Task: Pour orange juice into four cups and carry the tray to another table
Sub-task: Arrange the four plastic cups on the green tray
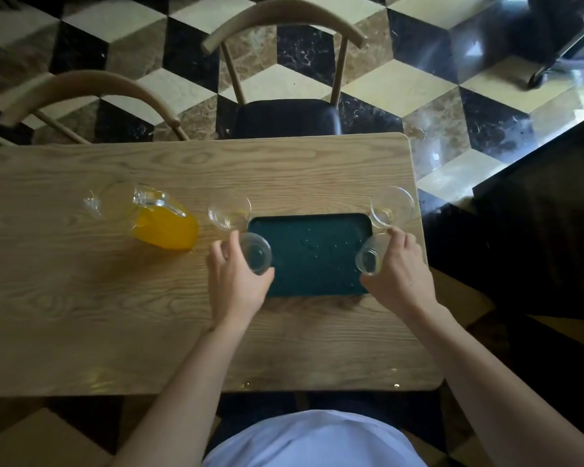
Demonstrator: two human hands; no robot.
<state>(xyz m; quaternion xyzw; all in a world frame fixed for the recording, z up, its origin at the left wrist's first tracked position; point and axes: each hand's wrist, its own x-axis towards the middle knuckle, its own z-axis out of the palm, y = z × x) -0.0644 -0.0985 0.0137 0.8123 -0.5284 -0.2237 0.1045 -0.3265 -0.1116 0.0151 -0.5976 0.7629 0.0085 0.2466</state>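
A dark green tray (312, 261) lies on the wooden table (115, 298). My left hand (235, 281) grips an empty clear glass cup (256, 252) over the tray's left edge. My right hand (397, 267) grips another empty cup (368, 259) over the tray's right edge. Both held cups are tilted with their mouths toward the tray's middle. Two more empty cups stand on the table off the tray's far corners, one on the left (229, 212), one on the right (391, 207). A glass pitcher (155, 217) of orange juice stands further left.
Two wooden chairs stand beyond the table's far edge, one straight ahead (285, 79) with a dark seat, one to the left (81, 92). The table's right end (422, 230) is close to my right hand. A dark counter (536, 214) runs along the right.
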